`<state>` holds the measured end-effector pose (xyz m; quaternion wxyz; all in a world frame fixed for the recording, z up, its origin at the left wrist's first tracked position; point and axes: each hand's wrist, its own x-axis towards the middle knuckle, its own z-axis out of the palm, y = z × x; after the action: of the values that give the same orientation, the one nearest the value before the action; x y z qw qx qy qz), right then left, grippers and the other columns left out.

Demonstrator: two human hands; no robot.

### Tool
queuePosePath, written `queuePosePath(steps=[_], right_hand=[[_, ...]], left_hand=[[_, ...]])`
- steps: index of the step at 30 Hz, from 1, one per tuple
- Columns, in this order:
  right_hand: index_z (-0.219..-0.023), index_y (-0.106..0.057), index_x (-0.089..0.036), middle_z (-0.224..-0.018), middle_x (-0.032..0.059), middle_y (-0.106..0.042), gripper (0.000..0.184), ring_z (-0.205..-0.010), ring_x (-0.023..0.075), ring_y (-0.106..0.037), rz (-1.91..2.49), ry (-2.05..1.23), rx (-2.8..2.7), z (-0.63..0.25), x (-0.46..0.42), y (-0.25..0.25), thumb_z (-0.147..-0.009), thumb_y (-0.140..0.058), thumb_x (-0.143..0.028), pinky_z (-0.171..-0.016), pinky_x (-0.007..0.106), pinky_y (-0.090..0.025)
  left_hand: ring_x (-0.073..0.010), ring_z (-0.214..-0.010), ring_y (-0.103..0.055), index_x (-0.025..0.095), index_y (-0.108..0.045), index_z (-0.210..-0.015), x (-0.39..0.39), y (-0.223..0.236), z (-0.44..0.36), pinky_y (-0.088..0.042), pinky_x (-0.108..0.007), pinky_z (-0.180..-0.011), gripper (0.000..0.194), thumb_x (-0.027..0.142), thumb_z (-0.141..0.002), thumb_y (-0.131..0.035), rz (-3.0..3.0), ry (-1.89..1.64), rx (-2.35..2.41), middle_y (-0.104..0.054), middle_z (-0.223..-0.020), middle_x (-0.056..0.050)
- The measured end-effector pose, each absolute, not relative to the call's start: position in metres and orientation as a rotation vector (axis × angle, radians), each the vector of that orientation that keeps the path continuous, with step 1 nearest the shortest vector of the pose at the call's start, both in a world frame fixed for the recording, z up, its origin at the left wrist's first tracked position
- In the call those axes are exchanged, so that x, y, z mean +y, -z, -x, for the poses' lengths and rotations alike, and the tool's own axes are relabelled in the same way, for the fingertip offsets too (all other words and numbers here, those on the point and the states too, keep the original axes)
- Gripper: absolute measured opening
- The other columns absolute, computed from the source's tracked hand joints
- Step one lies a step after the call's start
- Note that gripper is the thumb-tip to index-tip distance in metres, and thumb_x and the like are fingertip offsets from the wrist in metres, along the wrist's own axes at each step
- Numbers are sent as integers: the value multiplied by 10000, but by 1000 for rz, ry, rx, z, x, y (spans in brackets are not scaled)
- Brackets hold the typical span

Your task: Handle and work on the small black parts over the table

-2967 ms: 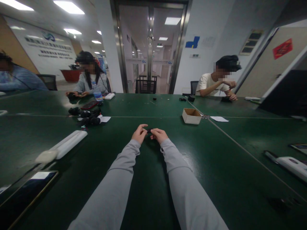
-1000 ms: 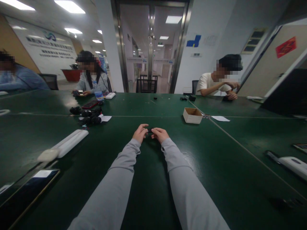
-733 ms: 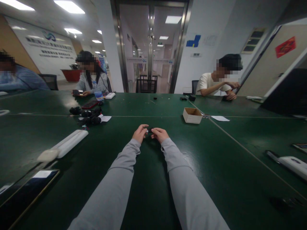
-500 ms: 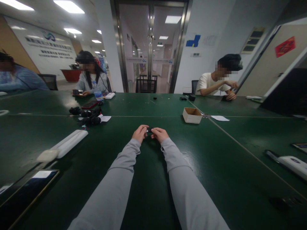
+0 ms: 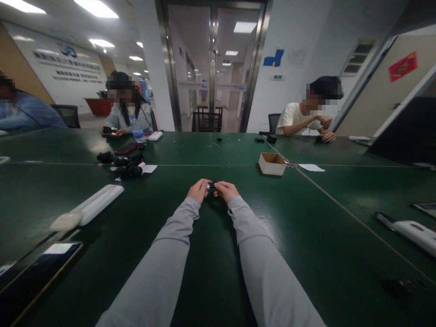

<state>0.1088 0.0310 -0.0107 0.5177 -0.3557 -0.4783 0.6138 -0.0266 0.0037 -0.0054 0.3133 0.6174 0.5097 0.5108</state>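
Note:
Between my two hands is a small dark object with a shiny metal part (image 5: pixel 211 185), too small to name. My left hand (image 5: pixel 197 190) has its fingers closed on the object's left, metallic end. On the dark right end, my right hand (image 5: pixel 227 191) pinches with thumb and fingers. Both hands are close together just above the green table (image 5: pixel 218 254), and the fingers cover much of the object.
An open cardboard box (image 5: pixel 272 164) stands ahead to the right, near a sheet of paper (image 5: pixel 311 168). Dark gear (image 5: pixel 127 165) lies to the left, with a long white device (image 5: pixel 102 204) and a phone (image 5: pixel 39 277) nearer me. Several people sit around the table.
My hands stay in almost the same place, both still on the small object. The view has shifted very slightly. A bit more of the metal part shows between my fingers.

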Motion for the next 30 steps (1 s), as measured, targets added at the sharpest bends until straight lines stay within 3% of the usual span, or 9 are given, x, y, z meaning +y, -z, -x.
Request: queuePosePath(steps=[3,7,11,15,20,23,27,30], right_hand=[[-627,-581,-126,-490,-16,-558,281,-419,94,-523,860,-1470,-1143,-109,30,10,-504,-749,-315,-426,215,-456],[-629,-584,-120,-486,-18,-548,265,-426,95,-525,864,-1467,-1166,-109,29,10,-518,-739,-304,-437,217,-457],[-645,-583,-119,-487,-13,-551,254,-425,97,-522,866,-1458,-1158,-109,30,10,-539,-728,-298,-435,220,-452],[-638,-580,-117,-471,-14,-550,258,-416,96,-520,850,-1473,-1162,-109,32,12,-527,-733,-293,-424,210,-448],[-643,-574,-122,-481,-21,-558,269,-408,92,-520,836,-1480,-1123,-109,33,13,-511,-740,-287,-410,203,-449],[-638,-572,-119,-485,-23,-558,264,-407,90,-521,840,-1476,-1127,-109,32,13,-511,-739,-280,-409,200,-452],[-643,-571,-120,-465,-21,-553,255,-407,93,-523,839,-1472,-1131,-108,32,13,-530,-729,-284,-411,200,-454],[-642,-573,-119,-462,-22,-548,249,-411,92,-525,837,-1476,-1137,-109,32,13,-534,-730,-279,-415,199,-455]], left_hand=[[-94,-509,-465,200,-580,-956,3,5,27,-361,-190,-470,272,348,-770,-449,-1607,-1366,1322,-526,-596,18],[-95,-438,-417,196,-586,-942,4,5,28,-341,-195,-454,315,371,-818,-355,-1633,-1330,1361,-439,-461,39],[-91,-473,-443,201,-567,-990,5,6,28,-346,-192,-451,292,346,-772,-438,-1618,-1339,1315,-499,-570,29],[-91,-427,-414,181,-584,-936,4,5,28,-341,-199,-460,323,380,-811,-363,-1629,-1350,1341,-426,-448,44],[-86,-475,-434,187,-557,-999,4,4,28,-343,-188,-453,310,343,-751,-455,-1578,-1330,1286,-504,-566,30],[-84,-439,-403,178,-565,-973,4,5,28,-320,-184,-439,313,361,-781,-399,-1579,-1325,1305,-455,-484,40],[-76,-461,-422,182,-557,-988,5,6,29,-342,-183,-452,299,331,-754,-446,-1580,-1317,1283,-500,-575,30],[-80,-445,-414,181,-566,-974,6,7,29,-340,-185,-450,291,330,-773,-416,-1599,-1323,1302,-476,-513,38]])
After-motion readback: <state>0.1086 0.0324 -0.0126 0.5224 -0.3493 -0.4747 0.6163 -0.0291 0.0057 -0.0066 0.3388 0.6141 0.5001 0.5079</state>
